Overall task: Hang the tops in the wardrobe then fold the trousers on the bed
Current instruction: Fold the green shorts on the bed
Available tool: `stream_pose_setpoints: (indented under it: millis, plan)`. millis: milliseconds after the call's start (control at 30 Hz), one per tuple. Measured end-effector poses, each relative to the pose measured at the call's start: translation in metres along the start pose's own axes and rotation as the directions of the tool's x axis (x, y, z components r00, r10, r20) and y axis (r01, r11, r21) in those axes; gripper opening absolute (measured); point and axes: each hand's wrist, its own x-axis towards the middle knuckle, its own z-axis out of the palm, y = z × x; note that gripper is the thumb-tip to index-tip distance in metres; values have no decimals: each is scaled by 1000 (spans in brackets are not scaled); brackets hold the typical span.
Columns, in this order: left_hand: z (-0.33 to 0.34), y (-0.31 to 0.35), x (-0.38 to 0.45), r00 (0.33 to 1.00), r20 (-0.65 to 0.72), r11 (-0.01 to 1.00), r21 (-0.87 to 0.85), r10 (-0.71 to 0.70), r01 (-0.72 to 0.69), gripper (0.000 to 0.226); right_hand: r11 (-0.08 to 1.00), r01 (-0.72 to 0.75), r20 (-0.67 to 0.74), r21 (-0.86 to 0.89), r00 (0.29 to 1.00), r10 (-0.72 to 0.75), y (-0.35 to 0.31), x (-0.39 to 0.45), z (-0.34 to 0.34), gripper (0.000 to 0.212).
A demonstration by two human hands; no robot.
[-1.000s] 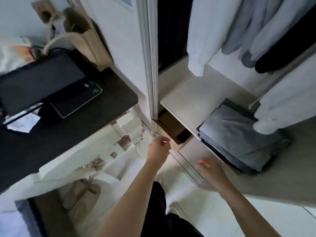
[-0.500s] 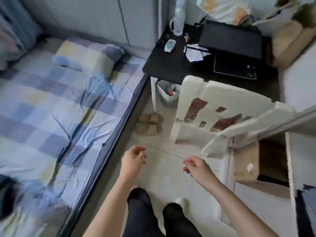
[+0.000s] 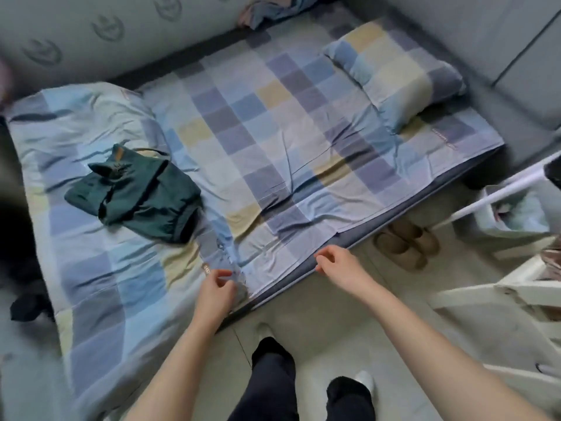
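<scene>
The bed (image 3: 303, 123), covered in a blue, purple and yellow checked sheet, fills the upper part of the view. The dark green trousers (image 3: 136, 196) lie crumpled on the quilt at about nine o'clock from the middle of the view, well apart from both hands. The left hand (image 3: 217, 291) hovers over the near edge of the bed at about six o'clock, its fingers (image 3: 224, 273) loosely curled and holding nothing. The right hand (image 3: 337, 265) hangs just beside the bed's edge, at about three o'clock from the left hand, fingers likewise loosely bent and empty. A checked pillow (image 3: 397, 71) rests at about one o'clock. A pair of tan slippers (image 3: 406, 244) sits on the floor (image 3: 303, 323) at the bed's edge, at about three o'clock from the right hand. The person's dark trouser legs (image 3: 273, 387) show at six o'clock.
</scene>
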Motion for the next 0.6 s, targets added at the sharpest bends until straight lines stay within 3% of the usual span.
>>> stream_pose_setpoints:
  millis: [233, 433, 600]
  plan:
    - [-83, -20, 112, 979, -62, 981, 20, -194, 195, 25, 1000, 2, 186, 4, 982, -3, -102, 110, 75, 10]
    - [-104, -39, 215, 980, -50, 906, 373, -194, 199, 35, 999, 50, 281, -20, 959, -43, -154, 228, 147, 11]
    - [-94, -59, 303, 979, -125, 886, 417, -164, 202, 47, 968, 184, 331, -172, 936, -119, -171, 326, 214, 27]
